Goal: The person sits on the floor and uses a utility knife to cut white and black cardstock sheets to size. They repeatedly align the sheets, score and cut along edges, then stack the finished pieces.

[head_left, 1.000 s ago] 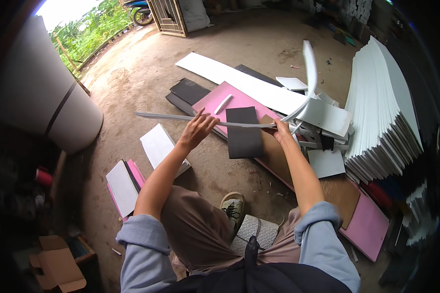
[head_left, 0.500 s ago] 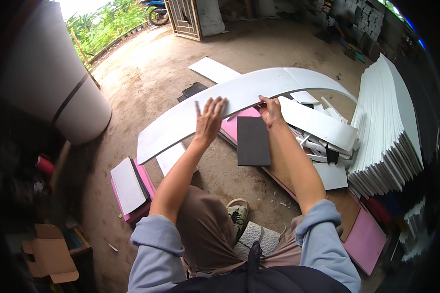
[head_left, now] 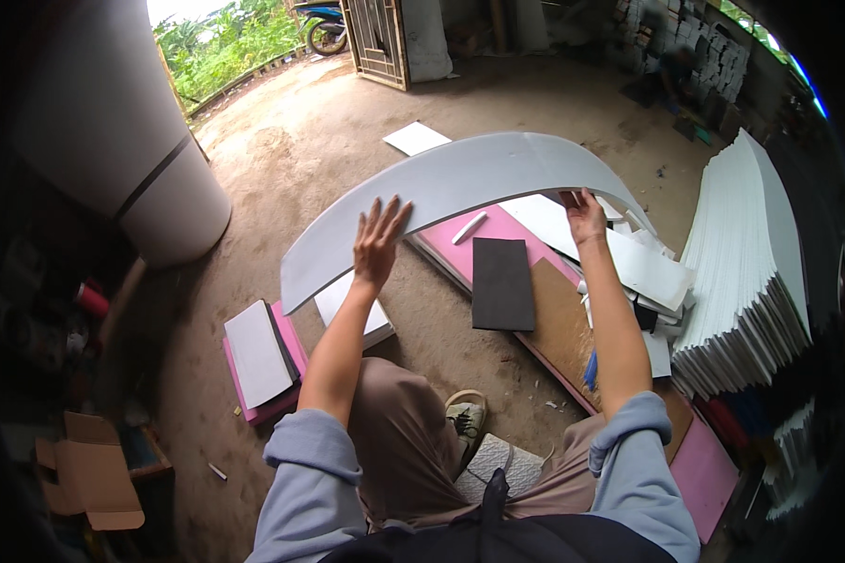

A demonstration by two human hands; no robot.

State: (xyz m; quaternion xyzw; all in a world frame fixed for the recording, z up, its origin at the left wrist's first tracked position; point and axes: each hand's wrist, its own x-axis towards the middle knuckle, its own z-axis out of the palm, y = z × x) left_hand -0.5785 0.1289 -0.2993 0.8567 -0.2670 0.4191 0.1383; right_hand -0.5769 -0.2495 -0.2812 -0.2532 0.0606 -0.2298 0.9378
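Observation:
A long white foam strip (head_left: 441, 178) is raised in front of me, bowed into an arch. My left hand (head_left: 376, 244) lies with spread fingers on its left part, near the lower edge. My right hand (head_left: 587, 216) pinches the strip's lower edge on the right, the arm reaching farther forward. Below the strip, a black rectangular sheet (head_left: 503, 283) rests across pink sheets (head_left: 441, 235) and a brown board (head_left: 559, 314). On the pink surface lies a slim white stick-like object (head_left: 469, 228). White offcuts (head_left: 648, 272) are heaped beneath my right forearm.
A tall stack of white sheets (head_left: 742, 272) stands at right. To the left are a small pile of white and pink sheets (head_left: 258, 352), a large white roll (head_left: 169, 206) and an open cardboard box (head_left: 94, 474). A person (head_left: 671, 80) sits at the far right.
The strip has flexed into a rounder arch. My right hand has slid rightward along its edge, and my left hand has shifted slightly left. More of the pink sheet shows below the strip.

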